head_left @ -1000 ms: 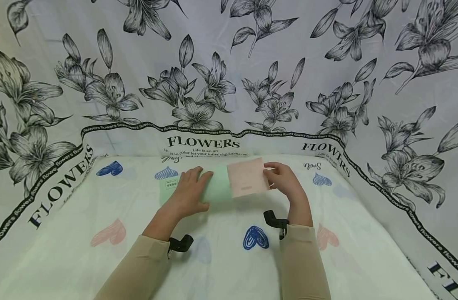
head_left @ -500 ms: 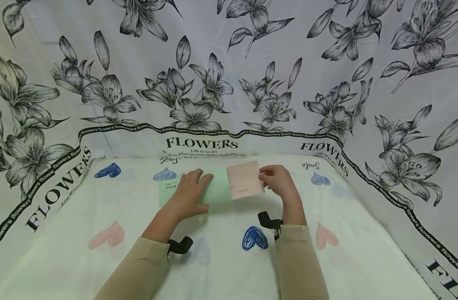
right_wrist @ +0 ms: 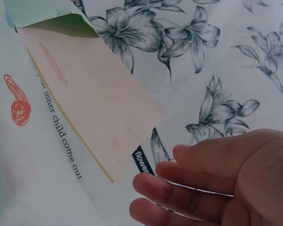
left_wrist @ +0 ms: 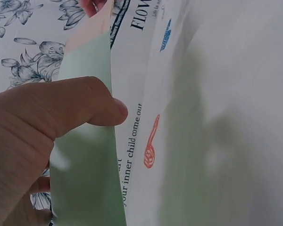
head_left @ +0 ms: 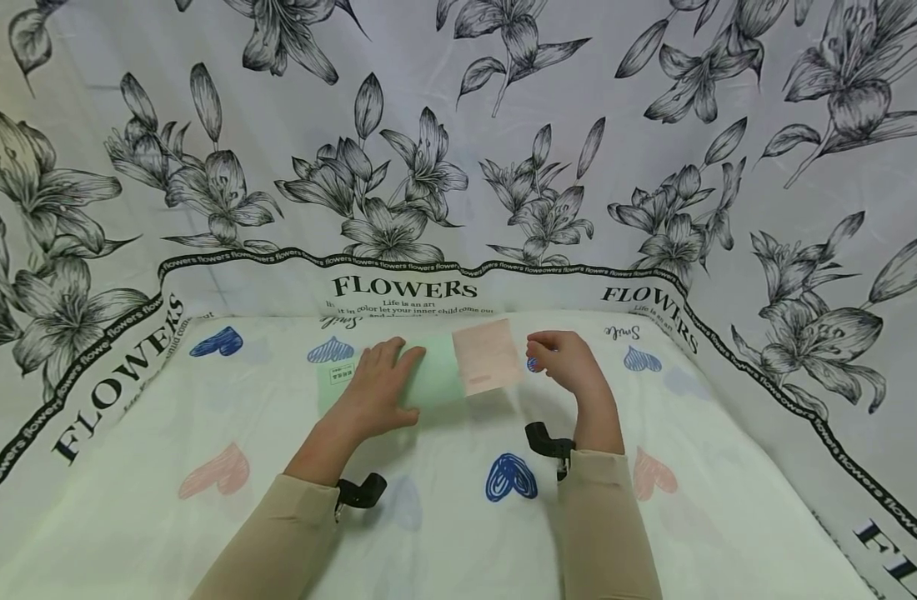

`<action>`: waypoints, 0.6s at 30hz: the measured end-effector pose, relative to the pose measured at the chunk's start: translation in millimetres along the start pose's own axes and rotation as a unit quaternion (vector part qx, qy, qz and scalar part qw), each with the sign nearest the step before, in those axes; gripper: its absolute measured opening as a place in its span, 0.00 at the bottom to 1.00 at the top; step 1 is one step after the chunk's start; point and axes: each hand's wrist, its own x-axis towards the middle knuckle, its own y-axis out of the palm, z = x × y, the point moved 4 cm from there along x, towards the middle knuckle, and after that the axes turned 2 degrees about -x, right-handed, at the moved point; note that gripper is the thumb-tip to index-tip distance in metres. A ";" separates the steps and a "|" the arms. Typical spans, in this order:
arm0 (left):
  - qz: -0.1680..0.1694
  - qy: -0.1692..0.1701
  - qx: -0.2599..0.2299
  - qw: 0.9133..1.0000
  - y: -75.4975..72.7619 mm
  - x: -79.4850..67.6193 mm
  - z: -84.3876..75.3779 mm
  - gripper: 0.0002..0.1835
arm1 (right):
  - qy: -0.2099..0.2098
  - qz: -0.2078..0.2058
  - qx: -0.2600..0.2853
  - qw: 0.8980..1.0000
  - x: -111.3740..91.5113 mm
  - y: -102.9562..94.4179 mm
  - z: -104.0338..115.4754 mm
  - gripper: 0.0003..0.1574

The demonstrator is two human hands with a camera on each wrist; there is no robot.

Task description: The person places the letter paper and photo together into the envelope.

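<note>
My left hand grips a pale green paper sleeve, thumb on one face and fingers behind it, as the left wrist view shows. A printed label box sits at the sleeve's left end. From the sleeve's open right end a flat pink paper piece sticks out, with a thin yellow edge along one side in the right wrist view. A small slot-like mark lies near the sleeve's mouth. My right hand hovers just right of the pink piece, apart from it, its fingers loosely bent and holding nothing.
A white cloth printed with blue and pink hearts covers the surface below. Behind it hangs a white curtain with black flower drawings and a dark lettered band. Black wrist mounts are worn at both sleeve cuffs.
My right hand held the pink piece's right edge and moved left with it; now it has let go and drawn back right. Slightly less pink shows beyond the sleeve. The left hand stays put.
</note>
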 end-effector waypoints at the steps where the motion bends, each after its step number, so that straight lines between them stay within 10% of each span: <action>1: 0.000 0.000 -0.001 1.000 -0.1 -0.1 -0.2 0.50 | 0.004 0.002 0.000 1.000 -0.9 0.2 1.3 0.26; 18: 0.004 0.000 -0.001 1.000 0.5 -0.3 -2.5 0.49 | -0.022 0.067 -0.050 0.996 -2.0 15.6 14.3 0.30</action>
